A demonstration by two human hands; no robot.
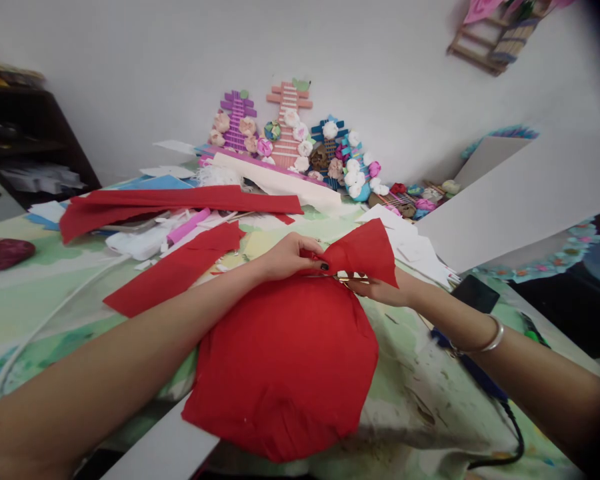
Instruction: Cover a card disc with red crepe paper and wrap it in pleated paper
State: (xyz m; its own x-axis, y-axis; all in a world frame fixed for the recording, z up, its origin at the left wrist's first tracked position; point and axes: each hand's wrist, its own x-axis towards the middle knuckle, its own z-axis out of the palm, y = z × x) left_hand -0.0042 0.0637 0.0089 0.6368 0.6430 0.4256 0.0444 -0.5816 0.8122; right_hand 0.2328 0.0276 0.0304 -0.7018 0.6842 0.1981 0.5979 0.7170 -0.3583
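Note:
A large rounded form covered in red paper (290, 363) fills the lower middle, at the near table edge. Above its far edge, my left hand (297, 257) pinches a gathered part of the red paper, dark nail polish showing on the thumb. The free end of that paper (367, 250) flares out to the right. My right hand (375, 288) is closed on scissors (347, 278), partly behind the flared paper; their blades lie along the gather below my left fingers. A silver bangle circles my right wrist.
Red paper strips (180, 263), a pink glue stick or roll (189, 225) and a glue gun (143, 241) lie at the left. Decorated flower crafts (287, 127) lean on the wall. A large white board (520, 193), a dark phone (475, 295) and a black cable (515, 433) are at the right.

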